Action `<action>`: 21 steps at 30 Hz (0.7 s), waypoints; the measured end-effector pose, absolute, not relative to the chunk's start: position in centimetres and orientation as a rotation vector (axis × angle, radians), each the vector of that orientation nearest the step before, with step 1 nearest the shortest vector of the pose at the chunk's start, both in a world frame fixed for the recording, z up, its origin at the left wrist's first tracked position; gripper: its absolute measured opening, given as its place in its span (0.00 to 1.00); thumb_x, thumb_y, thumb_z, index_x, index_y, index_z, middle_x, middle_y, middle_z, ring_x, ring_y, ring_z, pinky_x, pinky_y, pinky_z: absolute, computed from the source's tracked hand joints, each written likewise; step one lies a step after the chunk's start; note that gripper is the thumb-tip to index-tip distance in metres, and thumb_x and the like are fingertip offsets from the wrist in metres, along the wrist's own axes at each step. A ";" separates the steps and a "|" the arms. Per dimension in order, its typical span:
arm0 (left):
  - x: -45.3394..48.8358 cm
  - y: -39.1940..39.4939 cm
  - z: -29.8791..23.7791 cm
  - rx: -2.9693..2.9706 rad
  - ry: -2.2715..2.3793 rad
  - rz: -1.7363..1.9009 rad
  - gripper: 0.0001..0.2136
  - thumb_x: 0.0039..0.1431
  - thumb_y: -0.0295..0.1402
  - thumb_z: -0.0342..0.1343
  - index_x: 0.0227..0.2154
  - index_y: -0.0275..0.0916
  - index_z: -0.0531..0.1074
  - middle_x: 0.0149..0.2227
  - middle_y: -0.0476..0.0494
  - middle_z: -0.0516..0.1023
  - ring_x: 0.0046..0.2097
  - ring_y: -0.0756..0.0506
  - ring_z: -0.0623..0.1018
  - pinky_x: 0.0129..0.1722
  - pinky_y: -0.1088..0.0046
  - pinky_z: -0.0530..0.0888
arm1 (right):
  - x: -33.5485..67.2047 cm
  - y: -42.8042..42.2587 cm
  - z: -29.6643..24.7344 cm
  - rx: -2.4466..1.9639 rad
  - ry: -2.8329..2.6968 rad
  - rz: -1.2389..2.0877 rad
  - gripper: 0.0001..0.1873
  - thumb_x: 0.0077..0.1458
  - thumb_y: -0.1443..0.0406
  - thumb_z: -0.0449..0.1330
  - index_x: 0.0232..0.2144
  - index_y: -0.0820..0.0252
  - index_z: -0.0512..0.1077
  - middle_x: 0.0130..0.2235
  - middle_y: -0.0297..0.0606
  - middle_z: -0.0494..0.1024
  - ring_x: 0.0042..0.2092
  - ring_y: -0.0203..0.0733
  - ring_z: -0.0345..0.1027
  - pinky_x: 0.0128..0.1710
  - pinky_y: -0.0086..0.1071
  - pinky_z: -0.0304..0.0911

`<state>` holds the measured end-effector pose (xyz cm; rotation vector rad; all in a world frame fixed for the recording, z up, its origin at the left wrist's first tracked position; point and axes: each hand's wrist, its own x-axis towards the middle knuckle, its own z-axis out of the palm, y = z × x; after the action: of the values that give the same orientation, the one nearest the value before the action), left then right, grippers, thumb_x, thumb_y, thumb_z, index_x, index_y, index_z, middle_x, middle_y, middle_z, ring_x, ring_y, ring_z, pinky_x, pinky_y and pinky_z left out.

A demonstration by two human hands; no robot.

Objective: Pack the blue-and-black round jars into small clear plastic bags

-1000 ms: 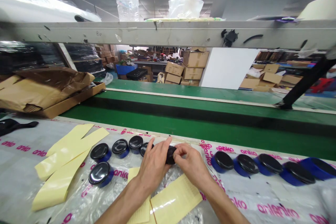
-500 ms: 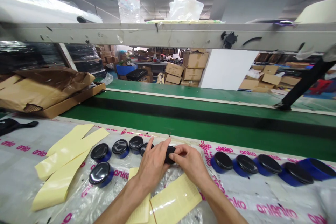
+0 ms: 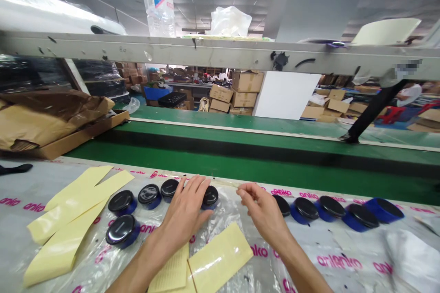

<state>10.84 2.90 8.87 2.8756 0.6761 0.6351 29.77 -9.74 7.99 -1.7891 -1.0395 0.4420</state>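
Note:
My left hand [image 3: 185, 208] lies open with fingers stretched, its fingertips resting against a round blue tin with a glossy black lid [image 3: 210, 196] on the table. Loosely curled and apart from that tin, my right hand [image 3: 263, 210] hovers with nothing visible in its fingers. To the left a row of the same tins [image 3: 149, 193] stands, with one more tin [image 3: 121, 230] nearer me. Another row of tins [image 3: 330, 206] runs off just right of my right hand.
Yellow paper strips [image 3: 74, 201] lie at the left and yellow sheets [image 3: 220, 252] under my forearms, all on clear plastic printed with pink lettering [image 3: 340, 261]. A green conveyor belt [image 3: 275, 165] runs behind. A cardboard tray [image 3: 51, 137] sits far left; a grey rail [image 3: 206, 52] crosses overhead.
Both hands held one tin between them; now it stands on the table by my left fingertips. My right hand has let go and drawn away to the right. The view shifted slightly.

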 end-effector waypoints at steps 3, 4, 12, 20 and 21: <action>8.9 0.1 8.2 2.973 0.473 0.750 0.15 0.62 0.28 0.56 0.51 0.42 0.69 0.55 0.41 0.76 0.57 0.39 0.75 0.60 0.52 0.69 | 30.2 -12.3 8.0 -1.973 -1.227 0.327 0.14 0.64 0.56 0.52 0.37 0.55 0.74 0.33 0.38 0.80 0.35 0.48 0.73 0.34 0.37 0.59; 8.3 -0.9 7.2 3.022 0.354 0.787 0.15 0.61 0.28 0.56 0.51 0.42 0.69 0.54 0.42 0.77 0.55 0.39 0.76 0.57 0.54 0.72 | 30.3 -13.1 7.8 -2.016 -1.252 0.319 0.14 0.64 0.56 0.51 0.37 0.55 0.74 0.33 0.38 0.80 0.35 0.48 0.73 0.34 0.37 0.59; 5.8 -3.9 1.6 3.169 0.239 0.896 0.14 0.50 0.23 0.54 0.39 0.44 0.71 0.47 0.48 0.82 0.51 0.42 0.80 0.56 0.64 0.71 | 29.4 -13.6 4.7 -2.070 -1.159 0.482 0.14 0.60 0.59 0.55 0.44 0.58 0.74 0.36 0.41 0.83 0.39 0.52 0.77 0.36 0.36 0.61; 3.7 -3.8 1.2 3.105 0.197 0.924 0.07 0.60 0.23 0.52 0.32 0.44 0.69 0.47 0.54 0.82 0.51 0.46 0.80 0.66 0.69 0.61 | 29.0 -10.4 3.0 -2.012 -0.977 0.582 0.17 0.47 0.66 0.60 0.42 0.62 0.76 0.26 0.33 0.80 0.30 0.46 0.74 0.30 0.32 0.57; 3.6 -3.8 0.8 3.082 0.225 0.939 0.08 0.60 0.23 0.51 0.31 0.44 0.69 0.47 0.54 0.82 0.52 0.46 0.79 0.68 0.67 0.58 | 29.0 -10.3 2.9 -2.005 -0.972 0.581 0.15 0.46 0.66 0.60 0.39 0.61 0.77 0.25 0.33 0.79 0.29 0.45 0.73 0.29 0.32 0.57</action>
<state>3.56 -3.84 0.81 3.0818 0.2245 0.9388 29.01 -10.35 2.85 -2.0046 -0.9721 0.5813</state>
